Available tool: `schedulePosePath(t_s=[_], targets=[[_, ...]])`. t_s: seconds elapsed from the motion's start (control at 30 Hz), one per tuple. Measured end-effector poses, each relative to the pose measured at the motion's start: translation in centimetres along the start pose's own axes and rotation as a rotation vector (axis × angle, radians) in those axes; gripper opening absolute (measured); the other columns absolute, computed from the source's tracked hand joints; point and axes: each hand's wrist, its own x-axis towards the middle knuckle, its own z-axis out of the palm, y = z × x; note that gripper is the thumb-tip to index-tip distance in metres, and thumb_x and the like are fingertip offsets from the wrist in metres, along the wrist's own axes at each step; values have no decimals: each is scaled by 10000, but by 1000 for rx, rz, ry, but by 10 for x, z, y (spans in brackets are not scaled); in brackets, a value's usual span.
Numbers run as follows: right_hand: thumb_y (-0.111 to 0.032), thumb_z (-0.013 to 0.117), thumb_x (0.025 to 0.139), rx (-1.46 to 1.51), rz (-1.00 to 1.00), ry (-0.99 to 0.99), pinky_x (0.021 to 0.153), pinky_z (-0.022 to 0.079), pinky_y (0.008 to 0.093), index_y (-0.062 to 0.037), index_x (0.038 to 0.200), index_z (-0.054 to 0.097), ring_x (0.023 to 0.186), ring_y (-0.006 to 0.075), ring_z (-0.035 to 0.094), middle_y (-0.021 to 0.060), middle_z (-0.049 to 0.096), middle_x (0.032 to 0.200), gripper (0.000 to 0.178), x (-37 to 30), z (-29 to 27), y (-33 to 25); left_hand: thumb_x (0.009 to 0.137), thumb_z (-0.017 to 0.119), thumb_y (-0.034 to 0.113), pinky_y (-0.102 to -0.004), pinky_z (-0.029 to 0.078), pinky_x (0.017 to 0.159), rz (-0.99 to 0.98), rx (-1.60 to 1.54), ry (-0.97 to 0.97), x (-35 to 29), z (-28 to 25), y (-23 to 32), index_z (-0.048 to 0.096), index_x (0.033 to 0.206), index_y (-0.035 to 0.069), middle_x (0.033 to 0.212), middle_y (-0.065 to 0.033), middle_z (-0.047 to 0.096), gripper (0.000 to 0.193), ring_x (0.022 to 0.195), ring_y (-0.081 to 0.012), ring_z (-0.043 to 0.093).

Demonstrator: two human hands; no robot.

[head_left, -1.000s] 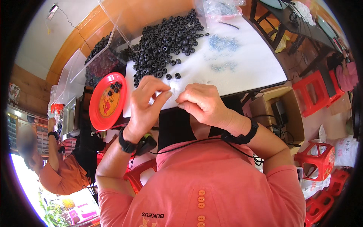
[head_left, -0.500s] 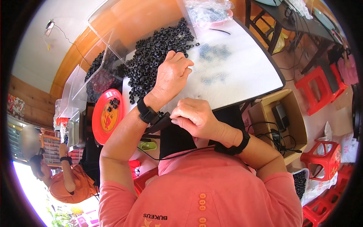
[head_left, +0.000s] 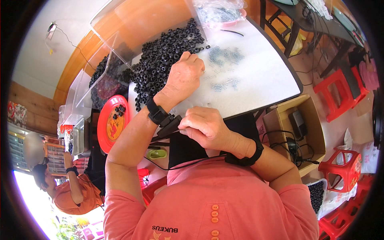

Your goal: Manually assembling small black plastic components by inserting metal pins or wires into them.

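Observation:
My left hand (head_left: 185, 76) reaches out over the white table (head_left: 264, 80). Its curled fingers rest at the right edge of a big heap of black rubber rings (head_left: 160, 60). The back of the hand hides what the fingertips hold. My right hand (head_left: 204, 128) is at the table's near edge with its fingers closed, close to the black band (head_left: 158, 114) on my left wrist. Nothing shows in it. Small grey metal parts (head_left: 226, 56) lie scattered just right of my left hand.
A red plate (head_left: 110, 132) holding a few black rings sits left of my forearm. Clear plastic bins (head_left: 104, 80) stand beyond it, and a clear bag (head_left: 218, 12) lies at the back. A cardboard box (head_left: 308, 120) and red stools (head_left: 344, 172) stand on the right. Another person (head_left: 76, 192) sits lower left.
My left hand left my right hand and stretched forward to the heap of rings. My right hand drew back toward the table's near edge and stays closed.

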Motion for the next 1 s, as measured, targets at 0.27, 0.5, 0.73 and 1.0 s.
schedulePosePath(t_s=[0.27,0.5,0.73,1.0], targets=[[5,702,740,0,42,-49,576,462,390,-85,811,586,678,281,591,66,570,745,163,-1,-2,-3,865,626,49,-319,461,635,-202,-364,64,-30,-40,28,632,896,35,803,-58,597,35,738,-187,556],[26,689,767,122,91,-14,579,452,367,-62,834,625,653,285,581,78,592,736,127,-1,-8,-10,956,590,101,-175,353,500,-934,-1091,18,-103,-85,75,623,991,23,813,-23,628,92,610,-42,500],[36,676,847,124,198,-50,643,498,267,-14,1018,665,734,180,645,88,640,842,179,7,-6,-12,973,587,108,-192,407,496,-1020,-1454,122,-131,-77,95,593,1044,-16,825,-65,625,143,667,-80,544],[49,676,844,120,195,-58,636,505,271,-15,998,662,731,172,650,81,639,854,168,11,1,-17,986,584,150,-214,417,495,-1058,-1732,95,-132,-80,83,591,1040,-13,842,-74,618,171,662,-104,559]])
